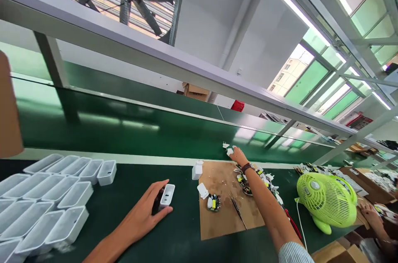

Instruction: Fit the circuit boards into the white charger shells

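Observation:
My left hand (146, 209) is closed around a charger housing (168, 195) above the green bench. Its white end face, with two port openings, points up; the sides look dark or shaded. My right hand (239, 157) reaches to the back edge of the bench, fingers closed on a small white plastic part (229, 151). Beside it lies a white plug piece (225, 145). On the brown cardboard mat (224, 221) are a circuit board (213, 202), a white cover (202, 191) and tweezers (238, 211). A white charger case (197, 170) stands at the mat's corner.
Translucent trays (40, 188) fill the left side. Past my right forearm are a pile of circuit boards (245, 182), red-handled pliers (292, 224) and a green fan (326, 201). Another person's hand (370, 213) is at far right. A metal rail (155, 68) crosses above.

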`<state>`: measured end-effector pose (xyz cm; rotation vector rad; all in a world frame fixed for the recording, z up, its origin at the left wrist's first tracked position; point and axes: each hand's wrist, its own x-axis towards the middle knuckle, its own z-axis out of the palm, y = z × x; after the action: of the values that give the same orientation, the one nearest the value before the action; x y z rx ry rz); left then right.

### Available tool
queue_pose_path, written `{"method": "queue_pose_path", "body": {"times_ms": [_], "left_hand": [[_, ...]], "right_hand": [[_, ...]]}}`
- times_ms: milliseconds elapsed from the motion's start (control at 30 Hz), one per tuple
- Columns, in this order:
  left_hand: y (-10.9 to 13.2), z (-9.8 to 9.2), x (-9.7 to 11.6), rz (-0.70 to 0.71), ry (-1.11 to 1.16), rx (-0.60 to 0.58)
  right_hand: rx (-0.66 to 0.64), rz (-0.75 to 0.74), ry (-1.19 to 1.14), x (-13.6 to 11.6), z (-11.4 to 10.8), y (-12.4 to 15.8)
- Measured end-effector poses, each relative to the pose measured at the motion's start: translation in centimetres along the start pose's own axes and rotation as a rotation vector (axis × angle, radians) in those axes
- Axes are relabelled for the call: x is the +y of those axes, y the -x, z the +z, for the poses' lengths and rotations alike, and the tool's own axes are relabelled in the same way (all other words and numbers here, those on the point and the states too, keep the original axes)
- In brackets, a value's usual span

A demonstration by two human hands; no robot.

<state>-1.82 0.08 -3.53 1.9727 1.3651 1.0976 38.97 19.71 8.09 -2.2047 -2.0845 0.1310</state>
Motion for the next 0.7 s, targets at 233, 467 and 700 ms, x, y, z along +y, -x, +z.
{"method": "queue_pose_path", "body": {"times_ms": [233,467,700], "left_hand": [[0.1,-0.5,0.6,-0.080,0.046,-0.055],[-0.1,-1.0,1.4,-0.139,0.040,-0.117],[-0.1,-1.1,2.2,-0.178,-0.028,-0.142]], "right_hand": [[-0.014,-0.089,0.113,-2.7,1.3,-1.1],[-0.049,-0.246,0.066,1.9,0.2,8.4],[-0.087,-0.464,-0.090,0.8,0.7,17.9]]}}
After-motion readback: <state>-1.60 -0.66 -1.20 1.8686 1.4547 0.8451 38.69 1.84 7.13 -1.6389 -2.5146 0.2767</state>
